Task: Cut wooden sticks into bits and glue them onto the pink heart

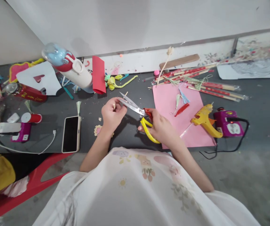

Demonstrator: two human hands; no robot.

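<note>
My right hand (161, 127) is closed round the yellow handles of a pair of scissors (135, 108), whose silver blades are parted and point left. A crumpled red piece (148, 113) shows beside its fingers at the scissors' pivot; I cannot make out what it is. Closed in a pinch, my left hand (113, 114) is at the blade tips. A short bit of a thin pale stick (114, 107) shows between its fingers, the rest hidden. Under my left wrist lies a small flat piece with a pale bumpy edge and pink middle (97, 130).
Pink paper (168, 110) lies to the right, with a yellow glue gun (204, 121), tassels and a purple power block (229, 124). Wrapped sticks (219, 89) lie behind. On the left are a phone (71, 134), a bottle (78, 75), red card (98, 75) and a thread spool (31, 118).
</note>
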